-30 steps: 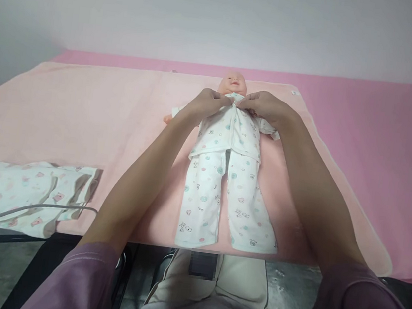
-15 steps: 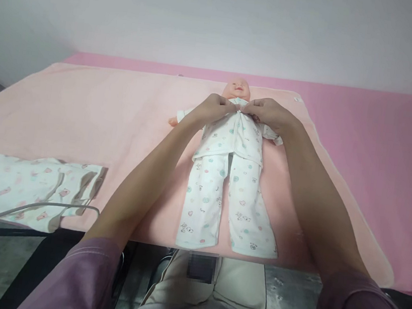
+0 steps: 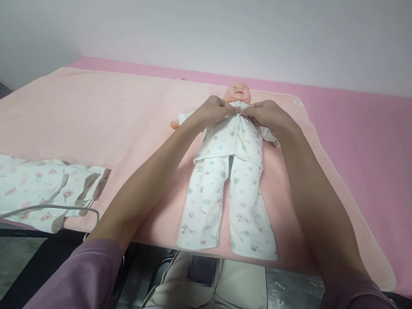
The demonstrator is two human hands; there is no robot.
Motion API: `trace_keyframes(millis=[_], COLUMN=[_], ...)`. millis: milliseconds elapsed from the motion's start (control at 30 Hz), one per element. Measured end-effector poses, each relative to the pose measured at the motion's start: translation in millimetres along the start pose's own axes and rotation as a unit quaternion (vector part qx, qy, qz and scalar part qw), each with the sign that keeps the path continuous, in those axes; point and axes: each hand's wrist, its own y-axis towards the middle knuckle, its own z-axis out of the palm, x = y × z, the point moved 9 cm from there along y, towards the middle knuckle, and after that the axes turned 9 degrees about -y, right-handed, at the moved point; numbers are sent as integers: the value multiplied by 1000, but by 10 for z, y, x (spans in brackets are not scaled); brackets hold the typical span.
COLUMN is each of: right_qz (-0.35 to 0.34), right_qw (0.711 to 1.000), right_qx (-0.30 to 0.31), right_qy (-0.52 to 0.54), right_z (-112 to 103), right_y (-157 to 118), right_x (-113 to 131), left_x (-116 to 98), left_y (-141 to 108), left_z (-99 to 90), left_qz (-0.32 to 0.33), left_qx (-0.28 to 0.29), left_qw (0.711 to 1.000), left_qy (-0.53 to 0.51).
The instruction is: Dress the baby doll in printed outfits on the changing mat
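Observation:
A baby doll (image 3: pixel 238 92) lies on its back, dressed in a white patterned pajama top (image 3: pixel 223 139) and matching pajama pants (image 3: pixel 205 202). Its head points away from me. My left hand (image 3: pixel 217 110) pinches the top's front edge at the upper chest, just below the chin. From the other side, my right hand (image 3: pixel 265 113) grips the front edge at the same spot, fingertips almost meeting the left ones. The exact fastening between the fingers is too small to make out. Below my hands, the top's two front halves lie side by side down the middle.
Folded white clothing (image 3: pixel 25 185) with a pink print lies at the table's front left. A pale cable (image 3: pixel 45 205) crosses over it. A light pink blanket (image 3: pixel 128 115) covers much of the darker pink tabletop (image 3: pixel 378 160). A wall (image 3: pixel 222 21) rises behind.
The view has shifted slightly, so everything sits a little lower. Both hands stay at the top's upper front with only tiny finger movement.

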Motion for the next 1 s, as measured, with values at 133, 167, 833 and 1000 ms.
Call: trace_keyframes(millis=[133,167,833,1000], right_qz=[-17,-19,-19,-29], right_qw=[998,998,995,999], right_qx=[-34,-38,-55,-40], right_qy=[-40,-44,-76,-14], right_z=[-24,-25,23,51], right_y=[-94,-122,460,612], right_x=[156,197,33,-105], left_x=[-76,-79,-151,-31], left_y=[-37,-38,302,461], left_z=[1,11,44,56], left_qz=[31,33,56,36], left_qx=[-3,0,-66,-52], left_qw=[997,997,995,997], left_qy=[64,66,40,39])
